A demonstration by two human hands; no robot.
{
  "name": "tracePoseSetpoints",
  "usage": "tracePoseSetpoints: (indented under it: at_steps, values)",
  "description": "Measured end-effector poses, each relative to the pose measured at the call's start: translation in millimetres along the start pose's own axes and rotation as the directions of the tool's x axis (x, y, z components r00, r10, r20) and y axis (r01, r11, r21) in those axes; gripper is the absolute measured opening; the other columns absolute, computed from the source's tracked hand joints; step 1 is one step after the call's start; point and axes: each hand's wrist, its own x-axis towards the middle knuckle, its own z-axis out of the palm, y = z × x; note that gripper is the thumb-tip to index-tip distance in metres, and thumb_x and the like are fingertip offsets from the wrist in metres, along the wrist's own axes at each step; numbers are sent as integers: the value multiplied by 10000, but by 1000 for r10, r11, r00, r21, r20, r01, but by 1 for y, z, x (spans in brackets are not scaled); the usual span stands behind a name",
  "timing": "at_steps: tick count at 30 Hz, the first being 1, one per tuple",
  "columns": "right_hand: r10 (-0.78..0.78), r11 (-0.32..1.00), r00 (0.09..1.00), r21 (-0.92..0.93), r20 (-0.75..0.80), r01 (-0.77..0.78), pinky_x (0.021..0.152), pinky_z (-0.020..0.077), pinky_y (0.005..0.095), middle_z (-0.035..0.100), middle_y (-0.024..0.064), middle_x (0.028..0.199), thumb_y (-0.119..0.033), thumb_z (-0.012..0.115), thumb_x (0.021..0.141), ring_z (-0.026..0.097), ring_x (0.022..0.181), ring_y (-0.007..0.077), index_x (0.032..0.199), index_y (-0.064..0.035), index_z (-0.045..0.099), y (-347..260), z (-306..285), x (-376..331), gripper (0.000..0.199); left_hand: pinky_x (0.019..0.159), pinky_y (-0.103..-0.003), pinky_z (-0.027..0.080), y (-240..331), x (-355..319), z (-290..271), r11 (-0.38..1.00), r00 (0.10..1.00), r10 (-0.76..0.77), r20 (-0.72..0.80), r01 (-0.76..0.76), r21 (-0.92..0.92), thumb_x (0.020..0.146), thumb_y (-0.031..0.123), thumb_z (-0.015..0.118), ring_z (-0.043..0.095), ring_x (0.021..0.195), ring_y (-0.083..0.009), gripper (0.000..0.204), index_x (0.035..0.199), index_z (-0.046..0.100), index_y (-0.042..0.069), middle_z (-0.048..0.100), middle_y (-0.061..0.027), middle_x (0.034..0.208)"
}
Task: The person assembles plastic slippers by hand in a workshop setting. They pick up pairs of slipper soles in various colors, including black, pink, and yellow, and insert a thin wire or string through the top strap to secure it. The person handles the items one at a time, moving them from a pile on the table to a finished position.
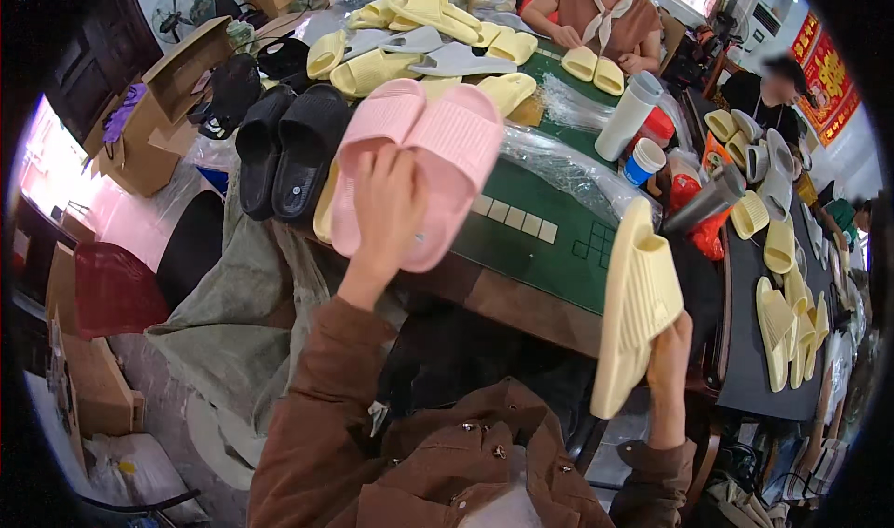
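My left hand point(386, 207) grips a pair of pink slippers point(456, 146) side by side at the table's near edge, its fingers at the foot openings under the ribbed straps. On the right, my right hand point(669, 356) is closed round a pale yellow slipper point(631, 295), held upright on edge with the strap facing right. Whether a second slipper sits behind it, I cannot tell. Just left of the pink pair stand black slippers point(307, 151), and part of a yellow one shows between them.
Yellow and grey slippers point(424, 11) are heaped at the far left of the green tabletop point(531, 188). A white tumbler point(629, 116), a paper cup point(644, 162) and plastic film point(568, 169) lie beyond my right hand. A co-worker point(605, 16) across the table handles yellow slippers point(593, 69). More slippers cover a black table point(745, 351) at right.
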Motion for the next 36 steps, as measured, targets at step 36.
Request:
tracePoseSetpoints:
  at_steps: [36]
  values:
    - [-92, 993, 994, -70, 62, 96, 546, 283, 178, 648, -22, 904, -187, 420, 1023, 329, 605, 12, 1193, -19, 593, 38, 30, 59, 295, 963, -495, 380, 1, -21, 8, 994, 998, -69, 6, 68, 87, 786, 53, 649, 446, 1176, -418, 464, 1233, 529, 16, 436, -226, 1285]
